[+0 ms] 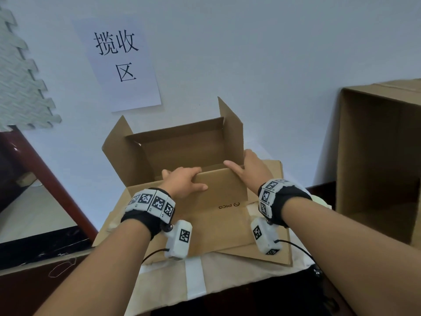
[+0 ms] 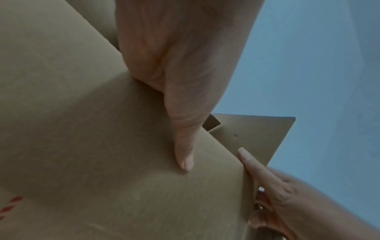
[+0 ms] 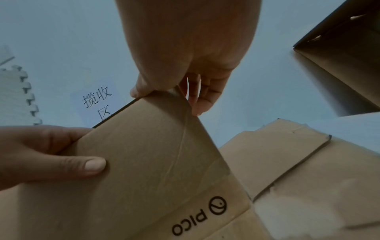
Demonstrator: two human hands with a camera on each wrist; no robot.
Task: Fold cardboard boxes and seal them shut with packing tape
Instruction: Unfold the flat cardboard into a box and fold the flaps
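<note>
A small brown cardboard box (image 1: 182, 151) stands with its top open and its side flaps up, printed "PICO" on the near side. My left hand (image 1: 184, 181) grips the top edge of the near flap (image 1: 223, 185), thumb (image 2: 185, 146) on the outer face and fingers over the edge. My right hand (image 1: 250, 167) holds the flap's right corner, with the thumb along the top edge and the fingers behind the upright right flap. The right wrist view shows the near flap (image 3: 154, 154) held between my left hand (image 3: 41, 154) and right hand (image 3: 185, 48). No tape roll shows.
The box sits on flattened cardboard (image 1: 268, 252) laid over a larger box sealed with a pale tape strip (image 1: 193, 279). A big cardboard box (image 1: 376, 156) lies on its side at the right. A paper sign (image 1: 118, 62) hangs on the wall close behind.
</note>
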